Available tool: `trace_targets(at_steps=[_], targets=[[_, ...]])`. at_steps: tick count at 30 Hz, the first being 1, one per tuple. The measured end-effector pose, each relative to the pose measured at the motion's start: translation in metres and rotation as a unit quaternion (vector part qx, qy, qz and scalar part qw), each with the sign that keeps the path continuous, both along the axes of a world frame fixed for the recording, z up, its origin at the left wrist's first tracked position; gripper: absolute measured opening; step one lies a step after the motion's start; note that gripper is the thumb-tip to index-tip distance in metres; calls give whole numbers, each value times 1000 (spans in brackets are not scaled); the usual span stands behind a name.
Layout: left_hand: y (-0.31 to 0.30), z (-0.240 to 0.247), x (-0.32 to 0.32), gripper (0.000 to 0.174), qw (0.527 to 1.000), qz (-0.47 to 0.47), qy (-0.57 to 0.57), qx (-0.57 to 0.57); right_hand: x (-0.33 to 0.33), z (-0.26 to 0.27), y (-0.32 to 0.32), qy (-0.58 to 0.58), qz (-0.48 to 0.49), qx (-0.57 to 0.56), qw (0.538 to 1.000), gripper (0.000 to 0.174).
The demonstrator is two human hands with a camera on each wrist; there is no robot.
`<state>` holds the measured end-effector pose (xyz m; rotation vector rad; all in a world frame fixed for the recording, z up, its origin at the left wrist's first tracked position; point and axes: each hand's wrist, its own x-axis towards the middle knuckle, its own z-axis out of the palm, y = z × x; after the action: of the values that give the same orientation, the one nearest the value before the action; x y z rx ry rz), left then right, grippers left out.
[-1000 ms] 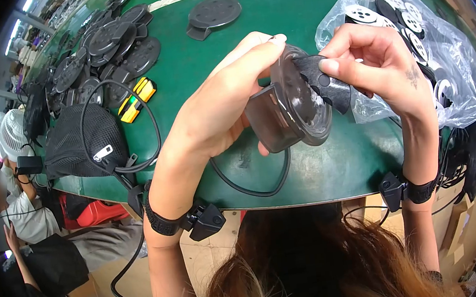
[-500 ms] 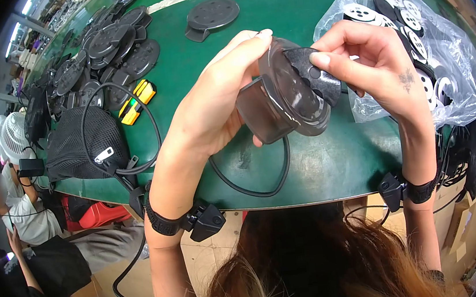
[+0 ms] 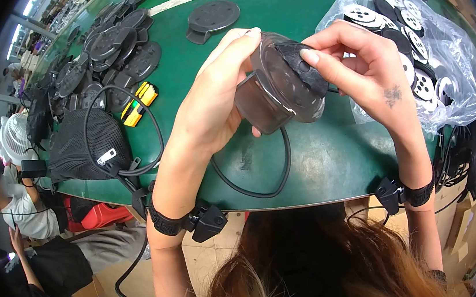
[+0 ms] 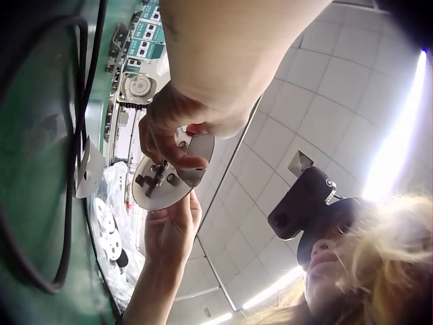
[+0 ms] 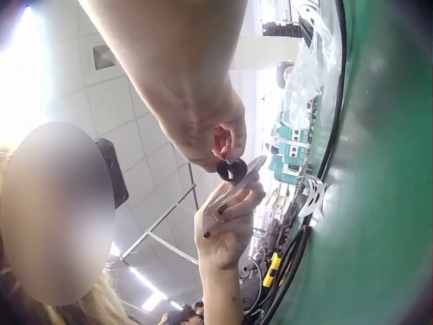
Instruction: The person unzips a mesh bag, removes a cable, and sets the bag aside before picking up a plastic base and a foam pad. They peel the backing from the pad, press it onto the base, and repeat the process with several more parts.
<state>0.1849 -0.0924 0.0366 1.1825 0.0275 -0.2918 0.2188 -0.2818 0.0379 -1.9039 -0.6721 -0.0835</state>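
My left hand (image 3: 209, 96) grips a dark, see-through round plastic housing (image 3: 265, 104) with a box-shaped tab, holding it raised over the table with its round face turned right. Between thumb and forefinger, my right hand (image 3: 371, 68) pinches a thin black piece (image 3: 316, 79) against that face. In the right wrist view this black piece (image 5: 233, 171) looks curved into a ring at the housing's edge. The left wrist view shows the housing's flat side (image 4: 159, 195) with small fittings on it, fingers curled round its rim.
A heap of similar dark housings (image 3: 106, 49) lies at the left, and a single one (image 3: 212, 15) at the back. Nearby are a yellow-black tool (image 3: 139, 104), a black mesh pouch (image 3: 84, 144) and a looped cable (image 3: 280, 187). A clear bag (image 3: 448, 109) holds white and black discs.
Both hands have shifted left and slightly up together with the housing. The black piece now overlaps more of the housing's round face.
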Motion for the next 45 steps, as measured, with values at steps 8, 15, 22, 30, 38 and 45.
trace_targets(at_steps=[8, 15, 22, 30, 38, 45], targets=[[-4, 0, 0, 26, 999, 7, -39, 25, -4, 12, -3, -5, 15, -72, 997, 18], [-11, 0, 1, 25, 994, 34, -100, 40, -5, 7, 0, -158, -26, -88, 983, 36], [-14, -2, 2, 24, 989, 77, -122, -20, -3, 3, 2, -280, -58, -105, 952, 58], [-23, -10, 4, 37, 984, 83, -143, -64, -2, 0, 4, -305, -119, -162, 931, 83], [-16, -6, 4, 61, 985, -60, -164, -3, 7, -1, -2, 30, 43, 31, 998, 57], [-16, -3, 6, 65, 976, -48, -202, 67, 13, -10, 0, 53, 30, 110, 992, 26]])
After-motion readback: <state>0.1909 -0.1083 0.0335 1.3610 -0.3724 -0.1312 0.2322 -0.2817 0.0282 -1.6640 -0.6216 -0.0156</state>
